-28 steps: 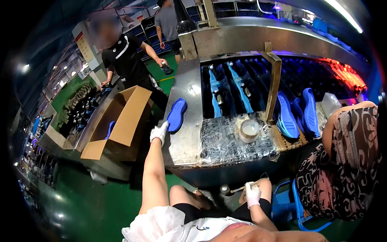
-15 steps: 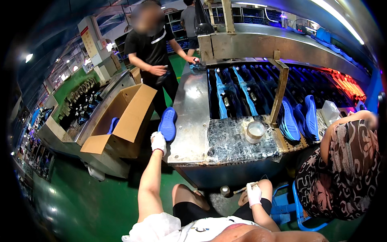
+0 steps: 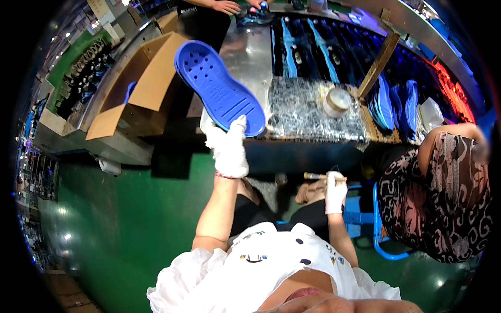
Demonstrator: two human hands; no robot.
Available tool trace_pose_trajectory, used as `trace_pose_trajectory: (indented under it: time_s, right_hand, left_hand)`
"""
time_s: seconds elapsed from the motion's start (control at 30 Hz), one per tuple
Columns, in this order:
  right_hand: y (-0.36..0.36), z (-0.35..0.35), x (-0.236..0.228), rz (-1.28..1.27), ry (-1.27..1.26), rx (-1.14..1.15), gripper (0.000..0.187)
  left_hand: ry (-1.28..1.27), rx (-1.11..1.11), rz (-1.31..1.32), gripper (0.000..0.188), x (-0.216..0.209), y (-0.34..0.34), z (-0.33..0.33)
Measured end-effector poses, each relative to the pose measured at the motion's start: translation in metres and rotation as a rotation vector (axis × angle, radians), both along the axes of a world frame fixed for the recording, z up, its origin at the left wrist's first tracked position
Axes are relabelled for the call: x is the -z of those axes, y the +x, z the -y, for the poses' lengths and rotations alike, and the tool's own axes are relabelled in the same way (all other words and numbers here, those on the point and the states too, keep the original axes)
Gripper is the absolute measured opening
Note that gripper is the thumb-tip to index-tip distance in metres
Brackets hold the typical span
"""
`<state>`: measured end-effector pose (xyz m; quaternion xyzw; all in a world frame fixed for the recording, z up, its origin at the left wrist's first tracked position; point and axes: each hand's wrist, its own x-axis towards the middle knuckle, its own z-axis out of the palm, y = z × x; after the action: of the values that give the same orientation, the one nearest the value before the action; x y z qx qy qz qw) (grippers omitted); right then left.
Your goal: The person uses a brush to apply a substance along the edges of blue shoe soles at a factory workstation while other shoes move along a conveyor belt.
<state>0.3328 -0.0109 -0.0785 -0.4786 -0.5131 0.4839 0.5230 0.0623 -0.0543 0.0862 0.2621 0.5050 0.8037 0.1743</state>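
A blue shoe sole (image 3: 215,88) is raised over the near left corner of the metal bench. My white-gloved left hand (image 3: 230,151) grips it by the heel end, thumb on the upper face. Round holes dot the sole's toe part and grooves cross its heel. Low over my right knee, my gloved right hand (image 3: 335,192) is closed around a small brush (image 3: 314,176), its handle lying crosswise. On the bench, a round tub (image 3: 337,101) with pale contents sits right of the sole, apart from both hands.
Several blue soles (image 3: 382,107) stand at the bench's right, by a metal post (image 3: 380,63). Dark and blue shoe parts (image 3: 292,49) fill the conveyor behind. An open cardboard box (image 3: 156,73) is at left. A person in patterned clothing (image 3: 438,203) sits close right; another's hand (image 3: 226,7) is beyond.
My left hand has brought the blue sole from the bench's left edge nearer to me and tilted it. My right hand still holds the brush, now a little higher in view. The view has tipped downward.
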Motion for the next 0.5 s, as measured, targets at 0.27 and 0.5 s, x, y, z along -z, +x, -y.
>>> trace_pose_trajectory:
  time_s: [0.27,0.5]
  right_hand:
    - [-0.02,0.035,-0.14,-0.036,0.368,0.031,0.016]
    - [-0.04,0.032,-0.16,0.167,0.742,-0.179,0.019]
  left_hand:
    - [-0.13,-0.198,0.112,0.058,0.014,0.064,0.014]
    - [-0.155,-0.108,0.027,0.052,0.024,0.077,0.022]
